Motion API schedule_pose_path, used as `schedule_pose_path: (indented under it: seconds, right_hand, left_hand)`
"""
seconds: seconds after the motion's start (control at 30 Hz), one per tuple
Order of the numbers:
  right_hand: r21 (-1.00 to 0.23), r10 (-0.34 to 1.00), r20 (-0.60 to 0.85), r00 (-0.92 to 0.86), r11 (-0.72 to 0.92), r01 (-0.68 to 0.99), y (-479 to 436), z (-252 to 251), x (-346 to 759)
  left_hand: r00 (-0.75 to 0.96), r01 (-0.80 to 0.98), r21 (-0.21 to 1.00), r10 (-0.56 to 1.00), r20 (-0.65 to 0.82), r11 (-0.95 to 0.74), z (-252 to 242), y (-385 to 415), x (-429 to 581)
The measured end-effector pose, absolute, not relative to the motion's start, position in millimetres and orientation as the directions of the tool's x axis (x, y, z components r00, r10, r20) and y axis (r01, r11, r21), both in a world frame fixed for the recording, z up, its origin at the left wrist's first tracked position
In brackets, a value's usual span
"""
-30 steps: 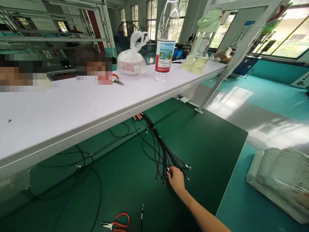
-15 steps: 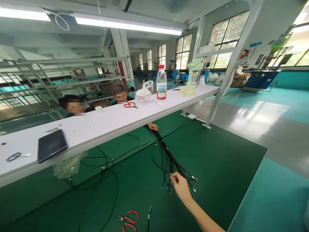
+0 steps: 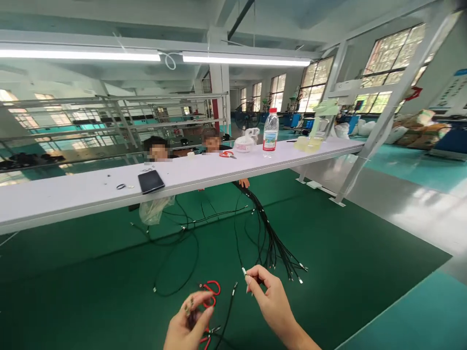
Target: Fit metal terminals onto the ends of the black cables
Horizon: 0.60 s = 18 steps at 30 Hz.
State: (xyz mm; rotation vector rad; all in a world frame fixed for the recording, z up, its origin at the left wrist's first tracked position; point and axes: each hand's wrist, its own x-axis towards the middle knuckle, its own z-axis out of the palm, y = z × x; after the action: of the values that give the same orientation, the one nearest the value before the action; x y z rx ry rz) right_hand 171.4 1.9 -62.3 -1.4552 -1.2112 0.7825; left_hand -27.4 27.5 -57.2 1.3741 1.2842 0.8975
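The right hand [image 3: 270, 301] is closed in a pinch, thumb and fingertips gripping a thin black cable with a silver metal tip [image 3: 243, 271]. The left hand [image 3: 186, 323] is curled around something dark, but what it grasps cannot be told. Just above the left hand, a pair of red-handled snips [image 3: 212, 288] lies on a dark green mat [image 3: 357, 233]. Near and beyond the right hand, a fanned bundle of black cables with silver ends [image 3: 273, 248] crosses the mat, and loose black cable loops [image 3: 175, 272] lie farther left. A co-worker's hand [image 3: 243, 183] rests at the bundle's far end. Beyond both hands runs a long white workbench [image 3: 87, 199], holding a clear water bottle [image 3: 270, 133] and a black tablet [image 3: 151, 181]. Teal floor [image 3: 401, 311] lies right of the mat. Overhead are fluorescent tube lights [image 3: 244, 59], and tall factory windows [image 3: 314, 85] line the far wall.
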Motion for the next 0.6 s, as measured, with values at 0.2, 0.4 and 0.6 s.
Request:
schedule_pose_path:
  seconds: [0.2,0.4,0.6]
  right_hand:
    - [-0.993,0.998,-0.059,-0.038,-0.062,-0.098,-26.2,-23.1,144.3]
    - [-0.980,0.979,-0.094,-0.180,-0.123,-0.156,-27.2,-7.5,139.9]
    - [-0.999,0.988,-0.043,-0.151,-0.044,-0.003,-21.1,-8.5,140.7]
  left_hand:
    - [0.410,0.328,0.813,0.848,0.336,-0.481,-31.5,18.4,-10.5]
    - [0.463,0.327,0.741,0.783,0.415,-0.587,-27.2,12.3,-16.1]
    - [0.358,0.319,0.786,0.835,0.417,-0.529,-27.4,4.4,-19.4]
